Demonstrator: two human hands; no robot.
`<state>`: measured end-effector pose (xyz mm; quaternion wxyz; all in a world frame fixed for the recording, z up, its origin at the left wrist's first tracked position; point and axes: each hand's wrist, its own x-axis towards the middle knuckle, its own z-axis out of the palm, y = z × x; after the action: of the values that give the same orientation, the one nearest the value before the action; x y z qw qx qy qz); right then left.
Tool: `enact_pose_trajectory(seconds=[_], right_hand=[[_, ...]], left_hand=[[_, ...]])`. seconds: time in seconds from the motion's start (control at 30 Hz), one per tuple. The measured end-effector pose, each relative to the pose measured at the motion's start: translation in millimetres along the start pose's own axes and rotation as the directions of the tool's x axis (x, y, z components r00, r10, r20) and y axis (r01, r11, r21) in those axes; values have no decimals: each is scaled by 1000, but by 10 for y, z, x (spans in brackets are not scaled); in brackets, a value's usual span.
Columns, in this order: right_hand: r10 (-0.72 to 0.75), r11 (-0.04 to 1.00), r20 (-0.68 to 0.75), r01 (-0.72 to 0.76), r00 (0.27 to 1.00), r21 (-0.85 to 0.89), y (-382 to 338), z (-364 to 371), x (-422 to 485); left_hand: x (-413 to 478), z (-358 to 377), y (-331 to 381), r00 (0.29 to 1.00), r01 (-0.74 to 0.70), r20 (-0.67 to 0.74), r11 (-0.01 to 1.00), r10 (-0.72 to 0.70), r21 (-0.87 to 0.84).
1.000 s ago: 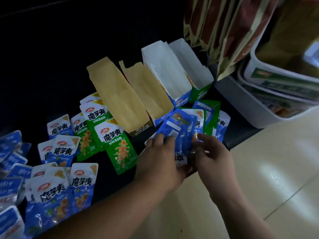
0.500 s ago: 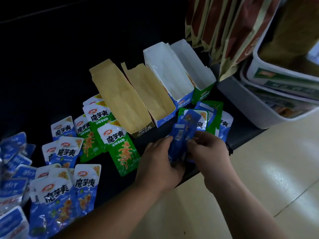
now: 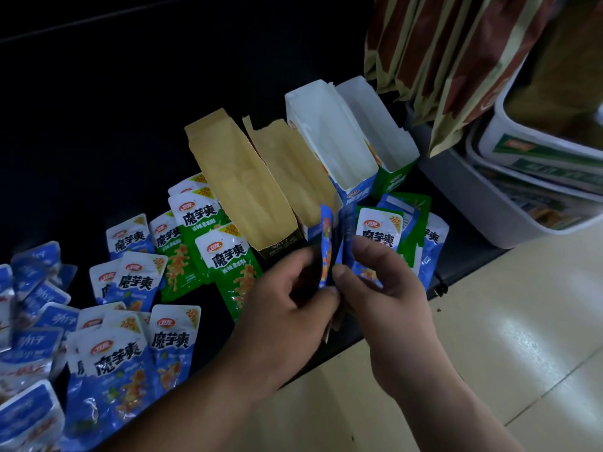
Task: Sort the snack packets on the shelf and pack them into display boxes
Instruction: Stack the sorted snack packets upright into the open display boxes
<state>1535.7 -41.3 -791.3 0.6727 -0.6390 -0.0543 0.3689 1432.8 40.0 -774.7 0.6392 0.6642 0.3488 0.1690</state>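
Observation:
A small stack of blue snack packets (image 3: 327,243) stands on edge between my two hands at the shelf's front edge. My left hand (image 3: 287,305) grips its left side and my right hand (image 3: 378,288) pinches its right side. Just behind stand several open display boxes: two brown-lined ones (image 3: 235,181) (image 3: 293,171), a white one with a blue front (image 3: 329,135) and a white one with a green front (image 3: 375,119). Blue and green packets (image 3: 228,256) lie loose on the dark shelf (image 3: 98,125) to the left, and a few more packets (image 3: 408,230) lie behind my right hand.
Tall red-brown bags (image 3: 456,53) hang or stand at the back right. Stacked white plastic tubs (image 3: 538,164) sit right of the boxes. A pale tiled floor (image 3: 489,337) lies below the shelf edge on the right.
The blue packets, held flat and fanned a second ago, have been gathered and turned upright on edge between both hands, closer to the front of the brown-lined boxes.

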Motion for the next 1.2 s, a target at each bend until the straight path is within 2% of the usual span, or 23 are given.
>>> enact_pose_trajectory(seconds=[0.07,0.17,0.27,0.43,0.57,0.7,0.87,1.0,1.1,1.2], right_hand=[[7,999,6,-7,1000,37,-6,46,-85],[66,995,78,-71,995,69,-22,136,-245],[84,996,88,-83,993,-15,-14,221,-417],[79,973,176,-37,981,-229,111,411,-697],[136,953,160,-85,978,-291,302,605,-813],[81,919,102,-34,991,-394,403,740,-777],[-19,863,75,54,997,-502,336,863,-621],[-9,829,146,89,989,-552,217,961,-611],[57,795,207,81,977,-601,122,1035,-588],[98,753,257,97,961,-651,63,1159,-577]], left_hand=[[-111,-97,58,999,46,31,995,-44,-89],[-274,-265,45,990,135,-15,975,-140,-174],[-480,-488,5,982,172,-64,979,-180,-110],[-801,-882,-94,981,185,-51,983,-185,7],[-1005,-1286,-271,952,189,-243,982,-185,-7],[-1071,-1710,-328,896,232,-384,973,-221,-20],[-1058,-2266,-232,940,307,-232,916,-249,258],[-918,-2529,-107,951,297,-38,871,-307,392],[-669,-2584,-115,930,202,115,748,-348,632],[-445,-2451,-181,938,69,159,615,-307,785]])
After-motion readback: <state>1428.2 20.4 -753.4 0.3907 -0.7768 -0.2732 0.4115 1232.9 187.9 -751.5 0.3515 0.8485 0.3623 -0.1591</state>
